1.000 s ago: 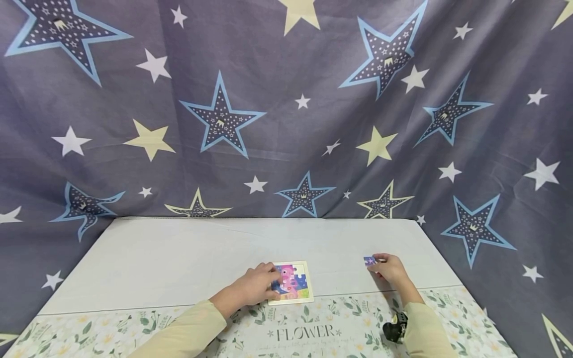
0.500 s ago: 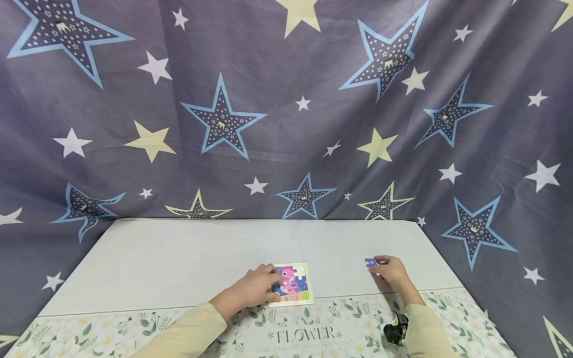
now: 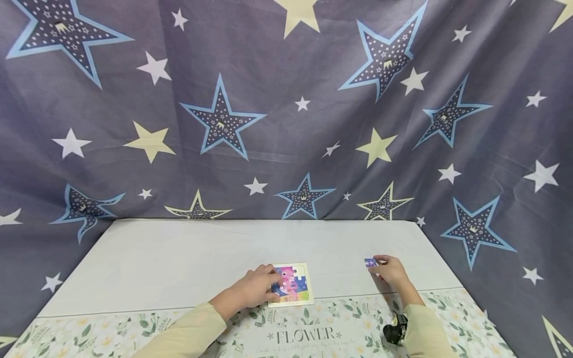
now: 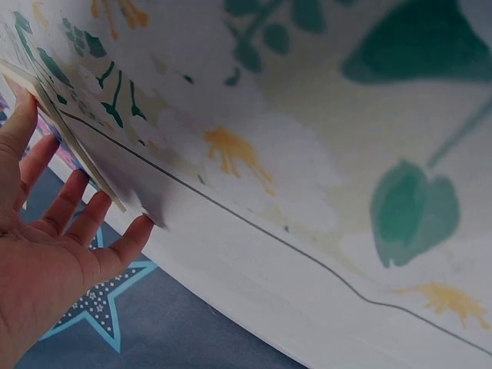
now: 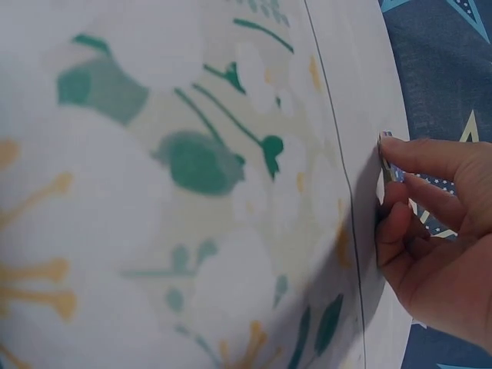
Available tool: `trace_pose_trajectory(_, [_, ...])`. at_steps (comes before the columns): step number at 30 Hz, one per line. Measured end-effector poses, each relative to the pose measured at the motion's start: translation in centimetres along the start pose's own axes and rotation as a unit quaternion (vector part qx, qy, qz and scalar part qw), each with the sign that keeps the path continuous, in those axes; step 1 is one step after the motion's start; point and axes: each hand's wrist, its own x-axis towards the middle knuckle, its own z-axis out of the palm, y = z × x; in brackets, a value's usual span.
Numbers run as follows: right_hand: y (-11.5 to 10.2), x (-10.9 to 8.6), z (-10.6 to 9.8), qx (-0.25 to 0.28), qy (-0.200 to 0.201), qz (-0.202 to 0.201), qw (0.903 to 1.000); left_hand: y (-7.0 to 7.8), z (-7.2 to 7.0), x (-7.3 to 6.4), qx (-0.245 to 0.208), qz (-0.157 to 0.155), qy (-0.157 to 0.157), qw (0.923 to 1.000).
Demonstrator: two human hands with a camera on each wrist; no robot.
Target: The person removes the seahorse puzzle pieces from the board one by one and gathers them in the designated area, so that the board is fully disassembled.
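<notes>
A jigsaw puzzle (image 3: pixel 293 288) with a pink creature on blue lies in a cream frame on the table; at its upper right, bare cream backing shows. My left hand (image 3: pixel 257 287) rests on the puzzle's left side and covers part of the picture. In the left wrist view, the fingers of that left hand (image 4: pixel 54 246) are spread along the frame's edge (image 4: pixel 84 157). To the right, my right hand (image 3: pixel 391 271) pinches a small purple-blue puzzle piece (image 3: pixel 369 262) with a pale star shape. The right wrist view shows this piece (image 5: pixel 390 157) edge-on between thumb and fingers.
The white tabletop (image 3: pixel 201 258) carries a floral cloth strip (image 3: pixel 112 328) with the word FLOWER along its front. A star-patterned curtain (image 3: pixel 268 124) hangs behind the table and at both sides. A black device (image 3: pixel 396 329) sits at the right wrist.
Both hands stay in nearly the same place. The puzzle piece in my right hand has barely shifted, and the puzzle has not visibly changed.
</notes>
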Motion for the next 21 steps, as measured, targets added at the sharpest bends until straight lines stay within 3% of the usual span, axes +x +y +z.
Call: trace_pose_trajectory(21, [0.13,0.13,0.13,-0.001,-0.002,0.004,1.0,0.01,-0.03,-0.01,-0.001,0.003,0.002,1.0])
